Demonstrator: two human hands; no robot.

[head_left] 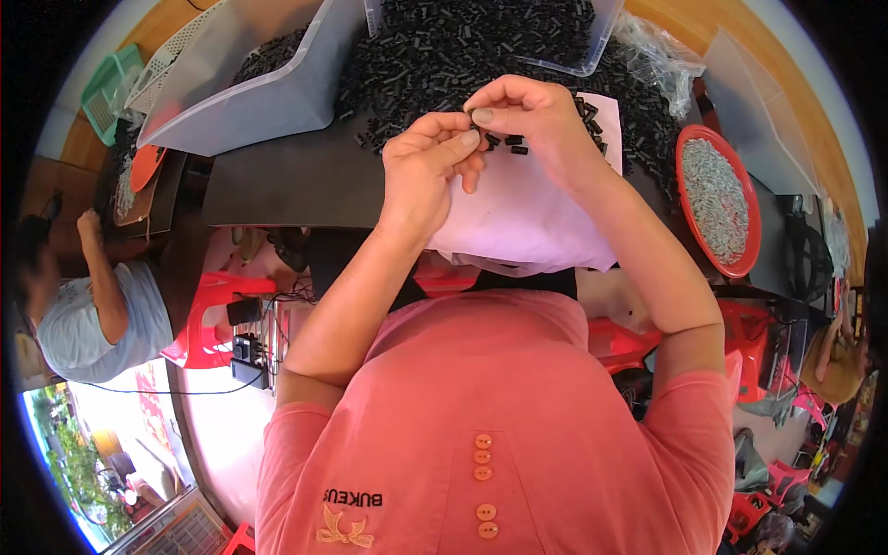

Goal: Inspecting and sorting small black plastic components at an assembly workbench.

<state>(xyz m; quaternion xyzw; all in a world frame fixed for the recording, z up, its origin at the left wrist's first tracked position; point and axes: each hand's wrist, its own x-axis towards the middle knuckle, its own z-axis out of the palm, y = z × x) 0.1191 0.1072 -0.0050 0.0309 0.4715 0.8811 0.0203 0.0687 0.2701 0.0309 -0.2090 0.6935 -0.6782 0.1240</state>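
Note:
My left hand point(427, 166) and my right hand point(546, 125) meet over the table, thumbs and fingertips pinched together. Between the fingertips a bit of a small black piece shows; the fingers hide most of it. Below my hands a pale pinkish-white cloth point(527, 208) lies over the table edge and hangs towards my lap. Several loose black pieces point(515, 145) rest on the cloth just under my right hand, and more point(590, 120) lie beside its wrist. Beyond my fingers spreads a large heap of small black plastic parts point(425, 69).
A grey plastic bin point(268, 116) stands at the left of the dark table point(287, 185). On the right is a red basin point(686, 199) full of small silvery metal parts point(717, 199), with a clear plastic bag point(661, 55) behind it. Another person point(106, 310) sits at the far left.

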